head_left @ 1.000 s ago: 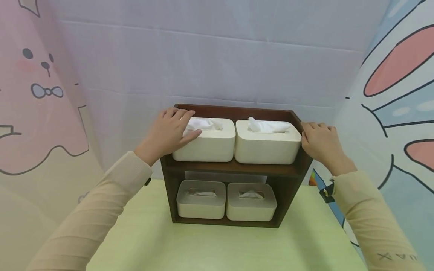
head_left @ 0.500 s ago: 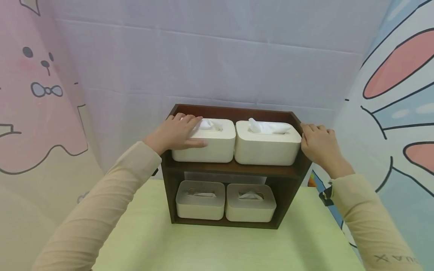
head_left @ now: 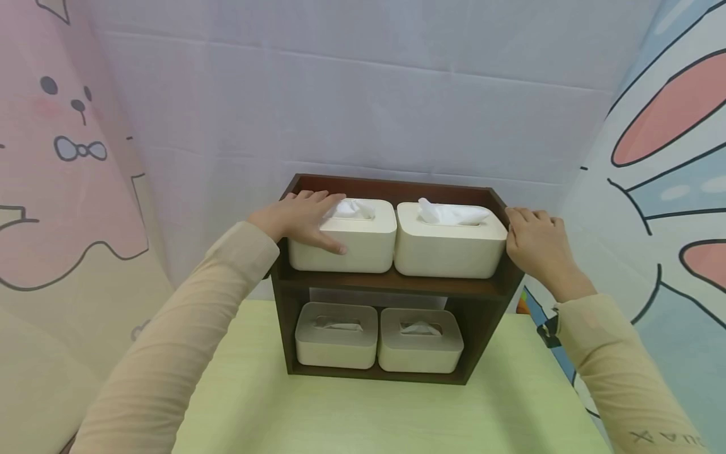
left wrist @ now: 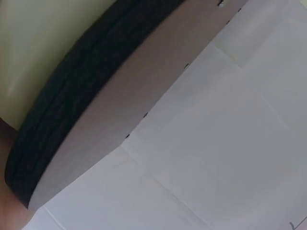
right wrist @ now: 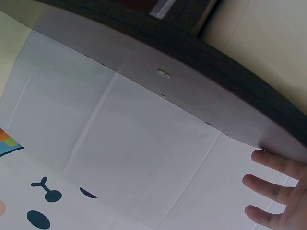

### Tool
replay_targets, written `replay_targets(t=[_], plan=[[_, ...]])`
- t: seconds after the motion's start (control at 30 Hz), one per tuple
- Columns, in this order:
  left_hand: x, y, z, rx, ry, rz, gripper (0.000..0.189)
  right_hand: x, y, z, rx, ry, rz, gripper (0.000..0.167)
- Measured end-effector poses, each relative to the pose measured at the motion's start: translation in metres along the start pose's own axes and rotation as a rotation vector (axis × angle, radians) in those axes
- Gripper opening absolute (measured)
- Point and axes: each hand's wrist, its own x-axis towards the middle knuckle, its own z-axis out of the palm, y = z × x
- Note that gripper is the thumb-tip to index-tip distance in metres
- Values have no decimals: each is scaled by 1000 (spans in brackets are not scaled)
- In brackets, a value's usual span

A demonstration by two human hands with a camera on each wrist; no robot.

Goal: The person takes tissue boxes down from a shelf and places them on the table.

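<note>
A dark brown two-tier shelf (head_left: 388,282) holds cream tissue boxes, two on each tier. My left hand (head_left: 300,217) lies over the left end of the upper left tissue box (head_left: 368,249), its thumb extended down the front face. It partly covers that box and the shelf's left side. At the shelf's upper right side, beside the upper right tissue box (head_left: 448,255), my right hand (head_left: 539,243) touches the side panel (right wrist: 139,52). Several straight fingers (right wrist: 273,165) show outside that panel in the right wrist view. Below are the lower left box (head_left: 334,353) and lower right box (head_left: 421,358).
The shelf stands on a pale yellow-green table (head_left: 363,416). Behind it hangs a white cloth (head_left: 351,113). Cartoon-printed cloths flank it, a pink animal print (head_left: 85,195) on the left and a blue-and-white print (head_left: 669,208) on the right.
My left hand has slid right and slightly down over the upper left box, and its thumb has dropped lower on the front. The right hand, shelf and boxes look nearly unchanged.
</note>
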Motion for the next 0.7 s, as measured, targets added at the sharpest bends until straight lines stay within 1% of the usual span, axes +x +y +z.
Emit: replay_targets(t=[0.1,0.17,0.47,0.7], plan=[[1,1,-3,-24,-31,-4,109,-1,0,-1,7,5,-3,43],[2,2,-5,-24,-35,-4,108,0,0,-1,7,11,-5,43],[1,3,-4,-9,-25,-9,106,1,0,-1,11,12,-5,43],[-2,5,-2,31,19,-11,105,1,1,0,15,16,-4,42]])
